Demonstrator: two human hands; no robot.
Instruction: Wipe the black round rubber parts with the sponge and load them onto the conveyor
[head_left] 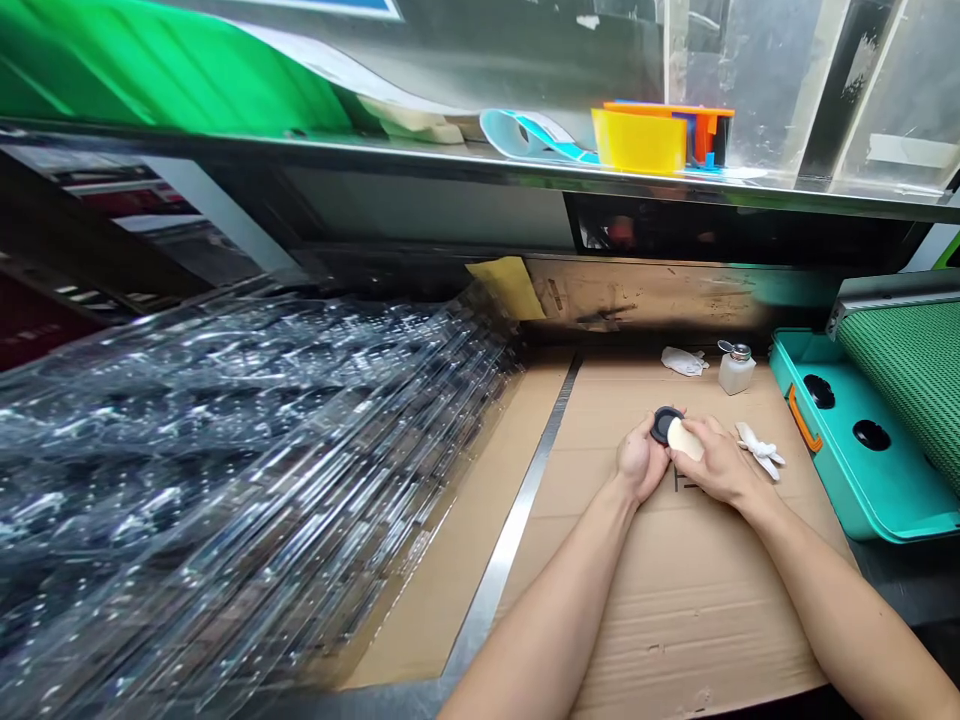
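Far left of the teal bin (904,490) you have a slanting stack of clear plastic trays (225,450), blurred here; their thin edges run toward your working side, so a wide left elbow could catch them. A bare metal strip (517,510) separates them from the cardboard (675,600) left of the bin.

Over that cardboard, your left hand (639,462) has its fingers closed around the rim of a small black round part (664,425). It should be light and stiff, perhaps slick on its smooth face, so the rim is the safer hold. Your right hand (716,455) pinches a cream pad (684,440), probably soft and very light, best held by its outer edge. The pad overlaps the part's right side; how firmly they press together, you cannot tell.

Behind your hands, left of the bin, lie a crumpled white scrap (684,361) and a white bottle (736,373); a knotted white cloth (760,450) sits just beside your right wrist. Your freest room is cardboard toward your body, left of the bin. The bin's raised rim bounds you rightward, and a green belt (907,350) overhangs its far side.
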